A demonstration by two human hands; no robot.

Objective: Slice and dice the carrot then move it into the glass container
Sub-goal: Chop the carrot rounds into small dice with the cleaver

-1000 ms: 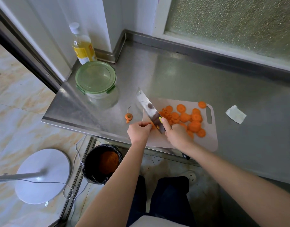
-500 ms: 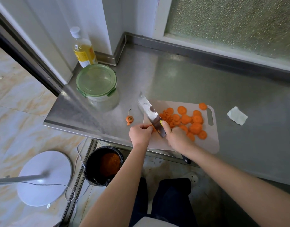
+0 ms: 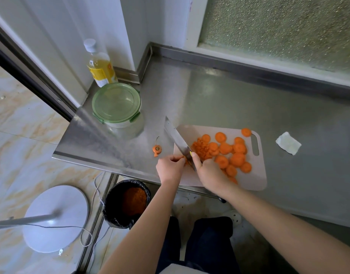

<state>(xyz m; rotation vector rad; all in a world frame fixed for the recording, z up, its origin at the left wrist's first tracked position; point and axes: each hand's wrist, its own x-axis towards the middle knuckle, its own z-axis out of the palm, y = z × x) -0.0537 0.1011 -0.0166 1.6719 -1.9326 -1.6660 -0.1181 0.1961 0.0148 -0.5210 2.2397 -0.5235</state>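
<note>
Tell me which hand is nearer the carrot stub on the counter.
Left. The left hand sits just beside the carrot stub; the right hand, gripping the knife, is farther off over the board.

Counter [image 3: 219, 107] – brushed steel; cutting board [image 3: 255, 180] – matt plastic.

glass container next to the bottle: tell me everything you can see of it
The glass container is round, with a clear glass body and a translucent green lid seated on top; darker green clips sit at the lid's rim. It stands upright on the steel counter near the back left corner, just in front of the bottle; whether those two touch cannot be told. It is apart from the cutting board, to its left. No carrot shows through the glass. Nothing but the counter visibly touches it.
</note>
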